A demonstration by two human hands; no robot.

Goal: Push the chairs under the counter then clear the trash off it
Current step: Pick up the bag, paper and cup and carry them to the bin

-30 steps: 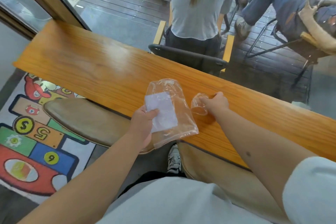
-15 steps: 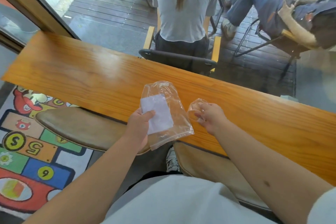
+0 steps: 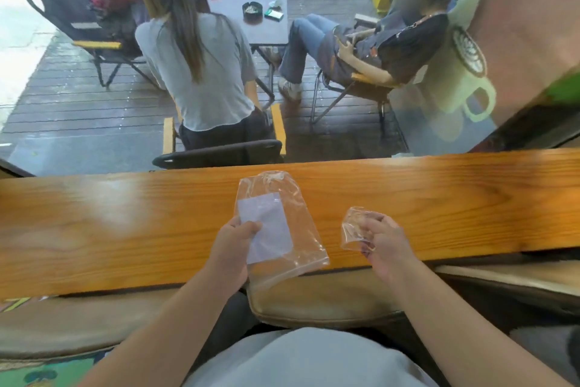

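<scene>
A clear plastic bag [image 3: 301,229] with a white paper label inside is pinched by my left hand [image 3: 233,248] above the near edge of the orange wooden counter [image 3: 125,223]. A small crumpled piece of clear plastic wrap [image 3: 353,228] is held in my right hand [image 3: 386,245], lifted just off the counter. Two brown padded chair seats sit tucked under the counter's near edge: one chair seat [image 3: 323,300] below my hands, another chair seat [image 3: 62,327] to the left.
A window stands right behind the counter; outside, people sit on folding chairs [image 3: 219,152] around a small table on a deck. A third seat [image 3: 508,280] shows at the right. A colourful play mat [image 3: 47,372] lies on the floor at lower left.
My view tilted up toward the window. My right hand picked the small plastic wrap off the counter and drew it back toward me; my left hand kept holding the bag.
</scene>
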